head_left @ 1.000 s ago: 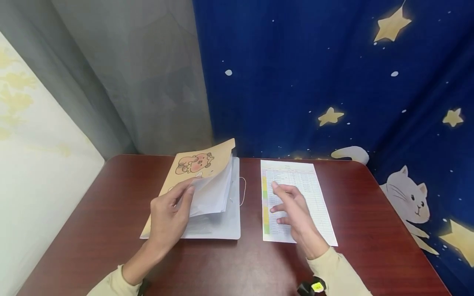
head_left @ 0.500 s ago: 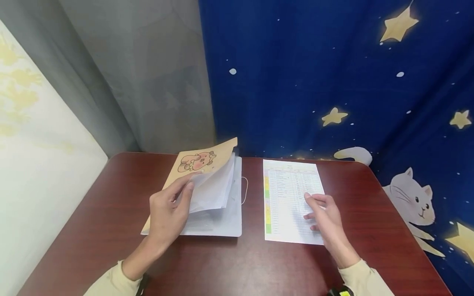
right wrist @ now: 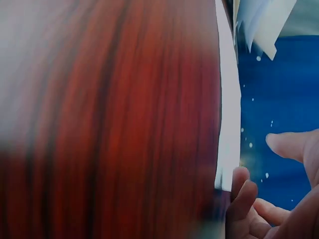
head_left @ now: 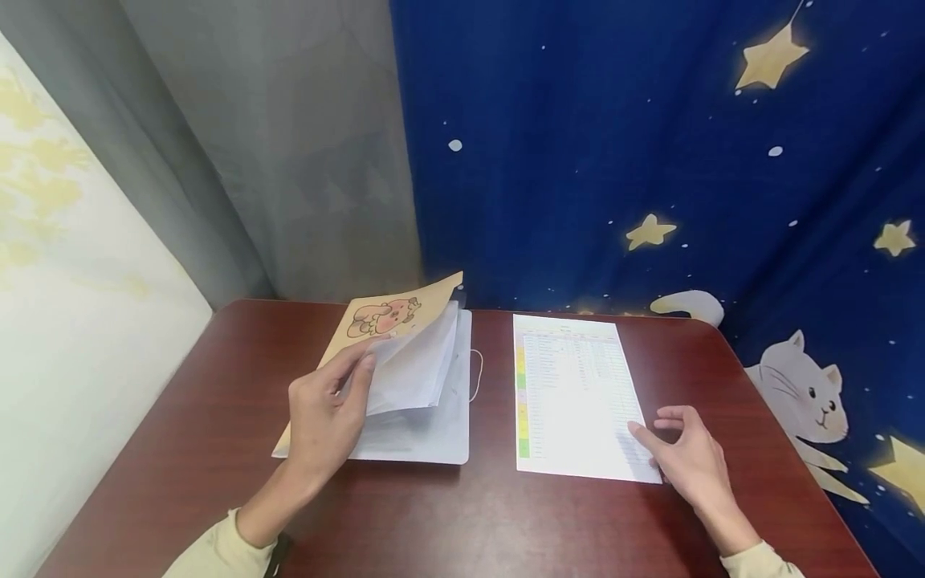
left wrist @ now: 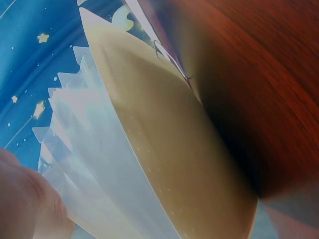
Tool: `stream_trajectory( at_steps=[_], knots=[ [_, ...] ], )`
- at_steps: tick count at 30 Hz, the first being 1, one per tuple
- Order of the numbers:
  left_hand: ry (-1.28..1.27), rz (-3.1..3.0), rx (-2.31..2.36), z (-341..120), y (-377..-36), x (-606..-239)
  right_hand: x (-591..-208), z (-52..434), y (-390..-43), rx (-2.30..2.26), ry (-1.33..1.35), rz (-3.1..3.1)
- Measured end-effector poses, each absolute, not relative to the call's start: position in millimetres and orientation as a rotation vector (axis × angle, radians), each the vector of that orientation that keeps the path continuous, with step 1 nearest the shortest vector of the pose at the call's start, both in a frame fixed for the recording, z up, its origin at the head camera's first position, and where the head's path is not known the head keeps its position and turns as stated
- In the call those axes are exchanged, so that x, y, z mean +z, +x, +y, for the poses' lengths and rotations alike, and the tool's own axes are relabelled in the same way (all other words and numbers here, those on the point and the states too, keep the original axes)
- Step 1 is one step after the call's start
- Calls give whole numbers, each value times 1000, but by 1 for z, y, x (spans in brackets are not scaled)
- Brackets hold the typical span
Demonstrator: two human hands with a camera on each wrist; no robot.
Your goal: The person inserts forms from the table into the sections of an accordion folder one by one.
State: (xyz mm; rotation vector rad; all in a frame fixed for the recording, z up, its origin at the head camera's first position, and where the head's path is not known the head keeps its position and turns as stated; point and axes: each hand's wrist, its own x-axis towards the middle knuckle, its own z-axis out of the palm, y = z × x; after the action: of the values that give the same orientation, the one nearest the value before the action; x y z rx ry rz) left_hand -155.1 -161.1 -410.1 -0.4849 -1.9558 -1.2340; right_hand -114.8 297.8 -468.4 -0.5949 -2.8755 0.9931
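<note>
A tan folder (head_left: 386, 317) with a cartoon animal on its cover lies on the left of the red-brown table (head_left: 217, 417). My left hand (head_left: 325, 413) holds the cover and some clear sleeves (head_left: 415, 369) lifted up; the same cover (left wrist: 169, 134) and sleeves (left wrist: 89, 149) fill the left wrist view. A printed sheet (head_left: 571, 393) with a coloured left margin lies flat to the right. My right hand (head_left: 686, 457) rests at the sheet's near right corner, fingertips touching its edge, fingers loosely bent. In the right wrist view the fingers (right wrist: 244, 194) sit by the sheet's edge (right wrist: 227, 124).
A thin elastic loop (head_left: 477, 373) hangs from the folder's right side. A blue cloth (head_left: 650, 160) with stars and a cat hangs behind and to the right. A grey curtain (head_left: 289, 144) hangs at the back left, a pale wall (head_left: 72, 281) on the left.
My right hand slid from the middle of the printed sheet down and right to its near right corner. The left hand kept the folder cover lifted.
</note>
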Motion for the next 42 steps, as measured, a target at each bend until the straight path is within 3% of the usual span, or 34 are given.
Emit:
stream_trajectory(
  at_steps=[13,42],
  knots=[
    [-474,-1963,-1246,-164,-156,-411,-469,318,-102,700,-478,-3058],
    [-490,-1929,-1224,-162,-157,-407,-467,304,-98,537,-398,-3107]
  ],
)
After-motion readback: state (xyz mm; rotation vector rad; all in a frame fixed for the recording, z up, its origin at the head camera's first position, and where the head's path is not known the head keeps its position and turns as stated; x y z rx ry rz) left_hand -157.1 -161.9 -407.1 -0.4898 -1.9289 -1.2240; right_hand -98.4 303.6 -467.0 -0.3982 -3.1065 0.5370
